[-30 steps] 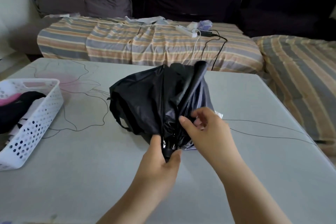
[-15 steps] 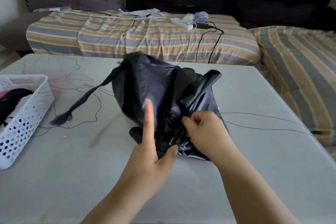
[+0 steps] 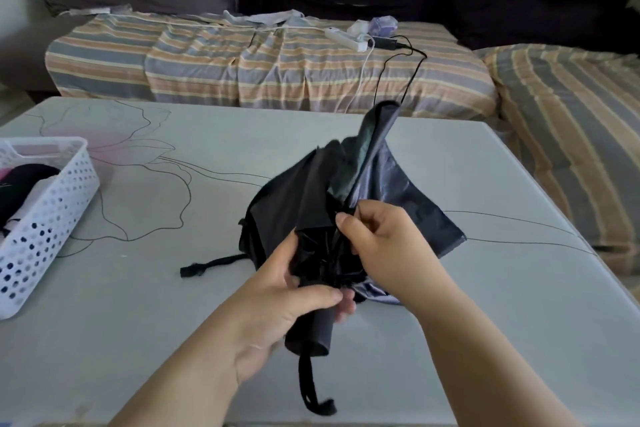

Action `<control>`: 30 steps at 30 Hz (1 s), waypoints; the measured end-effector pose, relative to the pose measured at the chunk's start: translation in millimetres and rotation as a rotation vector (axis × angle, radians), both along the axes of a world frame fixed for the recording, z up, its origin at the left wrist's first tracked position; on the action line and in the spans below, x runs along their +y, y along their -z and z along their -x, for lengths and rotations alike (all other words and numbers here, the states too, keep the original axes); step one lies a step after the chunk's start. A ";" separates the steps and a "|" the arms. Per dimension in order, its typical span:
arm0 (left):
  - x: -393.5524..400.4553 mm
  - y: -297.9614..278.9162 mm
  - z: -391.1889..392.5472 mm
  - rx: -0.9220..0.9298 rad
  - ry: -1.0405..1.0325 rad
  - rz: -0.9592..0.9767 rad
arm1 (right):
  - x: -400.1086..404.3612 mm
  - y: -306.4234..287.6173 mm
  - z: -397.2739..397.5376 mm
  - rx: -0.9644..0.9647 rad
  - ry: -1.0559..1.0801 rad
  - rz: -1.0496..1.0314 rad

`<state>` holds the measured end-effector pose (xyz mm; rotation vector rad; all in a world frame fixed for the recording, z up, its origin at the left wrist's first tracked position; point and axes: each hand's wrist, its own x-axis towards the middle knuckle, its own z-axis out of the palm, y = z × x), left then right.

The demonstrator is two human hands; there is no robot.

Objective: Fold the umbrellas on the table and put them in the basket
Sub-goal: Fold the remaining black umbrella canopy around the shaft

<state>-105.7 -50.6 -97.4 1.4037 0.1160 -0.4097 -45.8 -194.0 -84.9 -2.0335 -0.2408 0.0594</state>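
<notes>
A collapsed black umbrella with a grey-blue lining lies loose and bunched on the grey table, its handle pointing toward me with a wrist strap hanging off. My left hand grips the umbrella near the handle. My right hand pinches a fold of the canopy fabric just above it. The closing strap trails on the table to the left. A white perforated basket stands at the table's left edge, holding dark and pink items.
A sofa with a striped cover runs behind the table and along the right side. A white power strip and cables lie on it, one black cable hanging near the table's far edge.
The umbrella has been turned so its handle now points toward me. My left hand went from an open, finger-raised pose to gripping near the handle. The strap dropped onto the table.
</notes>
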 end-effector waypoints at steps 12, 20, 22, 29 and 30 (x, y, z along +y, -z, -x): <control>-15.2 15.1 -4.6 0.027 -0.152 0.038 | 8.8 16.6 -2.5 0.215 0.077 -0.102; -18.8 16.8 0.3 -0.210 -0.195 -0.120 | 17.3 15.4 -2.9 0.208 0.085 -0.098; -18.0 19.9 2.4 -0.256 -0.201 -0.170 | 16.9 13.4 -2.0 0.210 0.068 -0.063; -18.5 32.4 4.4 -0.264 -0.237 -0.253 | 14.6 12.0 -0.7 0.215 0.066 0.053; -18.9 32.1 4.5 -0.254 -0.238 -0.232 | 14.2 12.1 0.0 0.239 0.055 0.038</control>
